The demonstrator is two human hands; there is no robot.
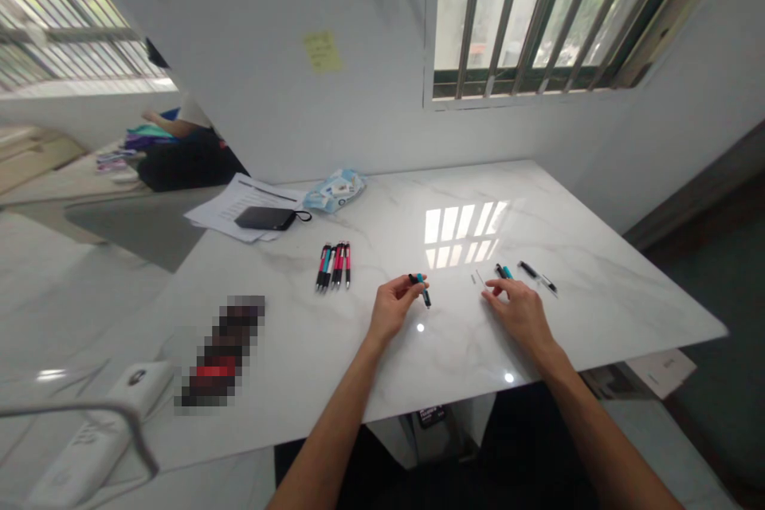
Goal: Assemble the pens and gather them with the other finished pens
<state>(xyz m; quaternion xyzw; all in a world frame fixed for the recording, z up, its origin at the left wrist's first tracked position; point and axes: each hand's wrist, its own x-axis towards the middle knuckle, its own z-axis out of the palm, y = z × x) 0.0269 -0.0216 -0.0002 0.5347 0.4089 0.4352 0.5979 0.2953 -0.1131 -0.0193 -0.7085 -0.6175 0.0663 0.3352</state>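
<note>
My left hand (391, 307) is closed around a teal and black pen (425, 295), its tip pointing down toward the tabletop. To the right, my right hand (519, 312) is low over the table, thumb and forefinger close together at the end of a thin pen refill (480, 278). A tiny spring-like piece (472, 280) lies just left of it. Black and teal pen parts (504, 271) show behind the right fingers, partly hidden. Farther right rest a black pen part (527, 270) and a clear and black piece (548, 284).
A row of several pens (333, 266), mostly red and black, lies left of my hands. Behind are papers (230, 203), a black phone-like case (266, 217) and a blue-white packet (335, 190). A white power strip (113, 422) stands at the front left. The table (370, 382) meets the wall.
</note>
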